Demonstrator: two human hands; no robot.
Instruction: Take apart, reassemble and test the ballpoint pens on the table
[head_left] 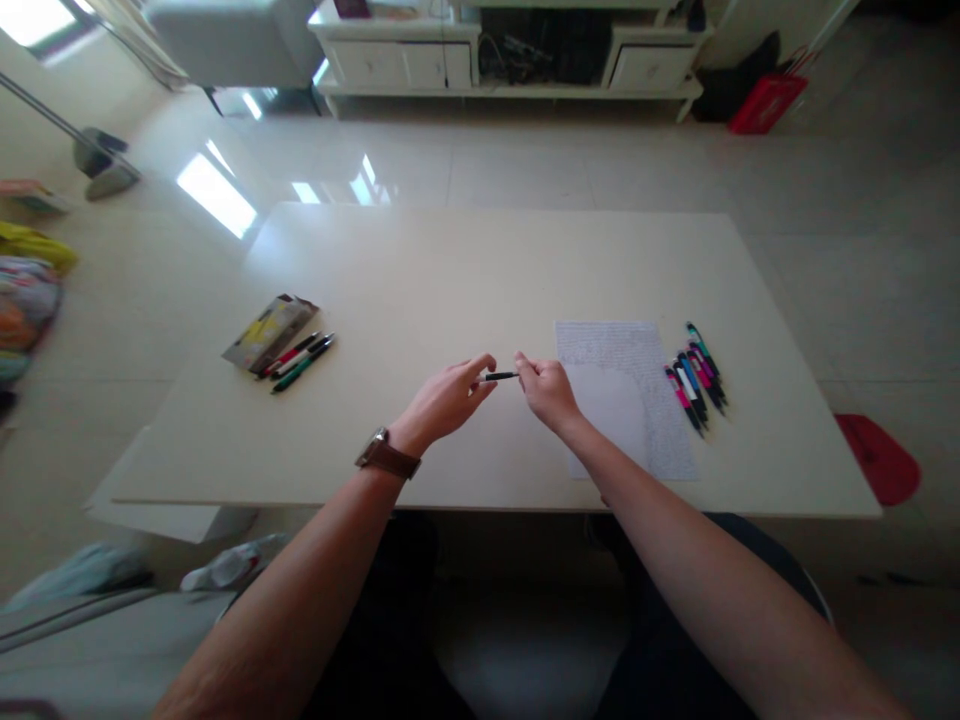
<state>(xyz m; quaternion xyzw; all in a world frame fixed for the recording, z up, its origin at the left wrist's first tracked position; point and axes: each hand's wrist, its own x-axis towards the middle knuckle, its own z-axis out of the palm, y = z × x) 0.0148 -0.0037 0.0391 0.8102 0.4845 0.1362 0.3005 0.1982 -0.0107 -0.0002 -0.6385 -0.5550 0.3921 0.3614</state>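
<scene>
The left hand [444, 398] pinches the left end of a dark pen [499, 377] between thumb and bent fingers; the right hand [551, 392], curled nearly into a fist, grips its right end. The pen lies level above the middle of the white surface [420, 270]. Just right is a handwritten sheet [607, 340], then a cluster of pens [690, 372]. Well to the left, more pens [300, 364] lie beside a box [268, 332].

Table [450, 280] w/ pens [687, 384], paper [606, 405], box [270, 335].
</scene>
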